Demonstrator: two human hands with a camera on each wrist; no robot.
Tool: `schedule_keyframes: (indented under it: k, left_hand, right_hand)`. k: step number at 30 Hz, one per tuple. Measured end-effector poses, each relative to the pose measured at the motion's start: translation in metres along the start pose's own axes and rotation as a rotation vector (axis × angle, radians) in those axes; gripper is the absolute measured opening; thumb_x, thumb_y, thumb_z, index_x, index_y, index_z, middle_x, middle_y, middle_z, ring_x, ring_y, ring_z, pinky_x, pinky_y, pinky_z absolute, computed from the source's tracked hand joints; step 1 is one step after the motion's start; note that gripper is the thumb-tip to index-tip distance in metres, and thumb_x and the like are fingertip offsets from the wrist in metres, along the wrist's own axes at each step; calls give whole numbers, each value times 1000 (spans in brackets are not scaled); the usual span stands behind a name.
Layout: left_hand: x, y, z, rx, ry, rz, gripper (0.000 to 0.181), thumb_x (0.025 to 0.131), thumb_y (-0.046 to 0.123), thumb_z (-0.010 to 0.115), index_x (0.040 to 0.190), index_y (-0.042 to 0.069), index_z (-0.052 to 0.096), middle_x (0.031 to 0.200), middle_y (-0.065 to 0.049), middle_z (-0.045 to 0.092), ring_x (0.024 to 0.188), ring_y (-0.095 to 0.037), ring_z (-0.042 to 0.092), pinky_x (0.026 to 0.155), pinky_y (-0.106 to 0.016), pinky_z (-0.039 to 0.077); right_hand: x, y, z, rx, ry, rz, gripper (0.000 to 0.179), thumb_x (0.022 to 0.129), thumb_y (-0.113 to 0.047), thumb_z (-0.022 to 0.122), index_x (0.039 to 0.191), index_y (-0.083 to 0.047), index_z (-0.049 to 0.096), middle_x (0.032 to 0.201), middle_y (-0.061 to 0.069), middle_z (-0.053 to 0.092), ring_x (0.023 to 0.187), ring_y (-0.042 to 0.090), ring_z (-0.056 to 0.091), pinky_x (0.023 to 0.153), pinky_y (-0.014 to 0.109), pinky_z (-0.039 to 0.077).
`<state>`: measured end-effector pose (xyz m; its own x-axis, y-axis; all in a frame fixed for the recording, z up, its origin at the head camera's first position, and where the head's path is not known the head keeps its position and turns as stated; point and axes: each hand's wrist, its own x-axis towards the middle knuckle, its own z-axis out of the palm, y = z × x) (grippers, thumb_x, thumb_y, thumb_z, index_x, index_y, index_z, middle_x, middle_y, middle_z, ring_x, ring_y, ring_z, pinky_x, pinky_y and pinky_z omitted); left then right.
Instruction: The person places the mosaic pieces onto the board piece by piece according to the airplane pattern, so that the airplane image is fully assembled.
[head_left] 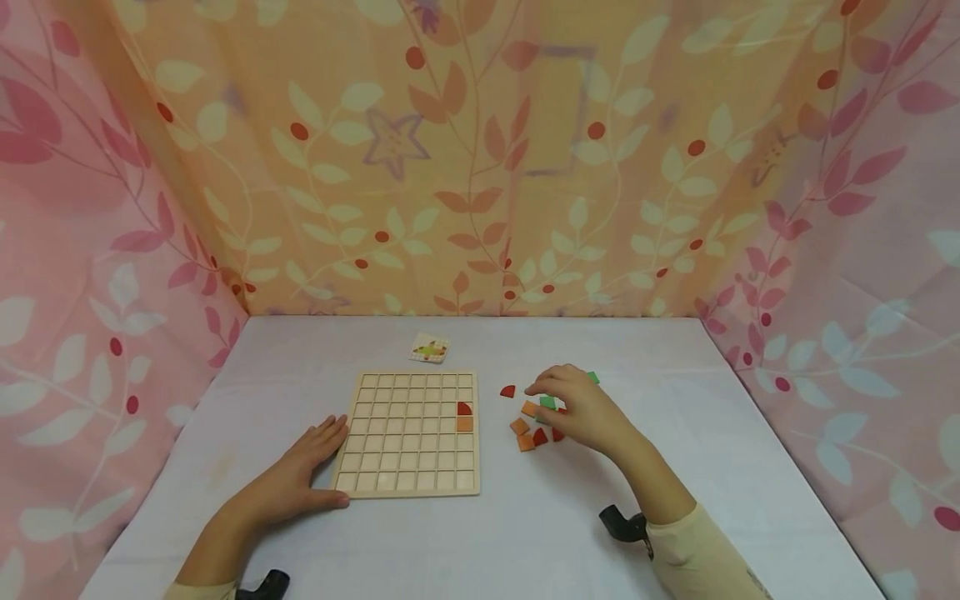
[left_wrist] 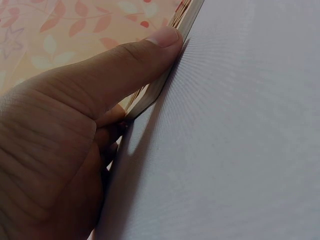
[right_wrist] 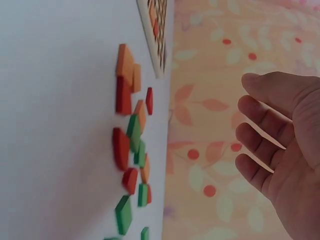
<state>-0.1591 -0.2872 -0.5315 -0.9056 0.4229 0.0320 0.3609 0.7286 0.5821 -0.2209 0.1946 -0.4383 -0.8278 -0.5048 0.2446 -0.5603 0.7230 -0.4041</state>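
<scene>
The white bench [head_left: 637,354] carries everything, and on it lies a flat wooden board [head_left: 403,497] divided by a grid into small square compartments. Take the board's middle as the dial, 12 at the far side. Two compartments of the rightmost column are filled: a red quarter-round [head_left: 464,409] towards 2 o'clock and, directly below it, an orange square [head_left: 465,424] near 3.

At 8 o'clock the left hand [head_left: 291,477] rests against the board, its grip released — fingers extended to the left edge, thumb straight and touching the near-left corner.

At 3 o'clock the right hand [head_left: 588,408] hovers over the loose pieces; its grip is released too, fingers loosely bent and thumb well apart from them.

A small printed card [head_left: 430,348] lies beyond the far rim, between 12 and 1.

Smallest are the loose pieces — orange squares [head_left: 527,442], red quarter-rounds [right_wrist: 120,148] and green pieces [head_left: 547,402] — clustered mostly at 3 o'clock, with one red piece [head_left: 507,391] apart towards 2.
</scene>
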Motion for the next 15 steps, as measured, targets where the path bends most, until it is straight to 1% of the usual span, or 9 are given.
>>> schedule_keyframes:
  k: [4,7,12,15]
  left_hand:
    - [1,0,0,7,3,10,119,70,63,84,158,2,35,169,-11,25,157,-41,16,115,-4,-10]
    - [1,0,0,14,4,14,119,70,64,84,158,2,35,169,-11,25,156,-41,16,115,-4,-10]
    - [1,-1,0,9,2,14,119,70,64,83,158,1,35,169,-11,25,156,-41,16,115,-4,-10]
    - [0,-1,0,8,1,12,119,70,65,83,158,1,35,169,-12,25,156,-42,16,115,-4,-10]
  right_hand:
    - [-14,13,0,52,26,16,27,88,-15,81,114,-21,76,116,-9,67,117,17,59,101,45,53]
    - [-24,21,2,83,44,26,28,88,-13,80,115,-20,76,116,-10,68,114,15,60,98,44,54]
    - [-35,34,8,75,74,35,27,86,-13,83,112,-19,77,112,-10,69,109,13,61,93,43,57]
    - [-40,41,11,86,60,67,25,87,-13,82,111,-17,77,113,-10,69,111,15,61,94,44,57]
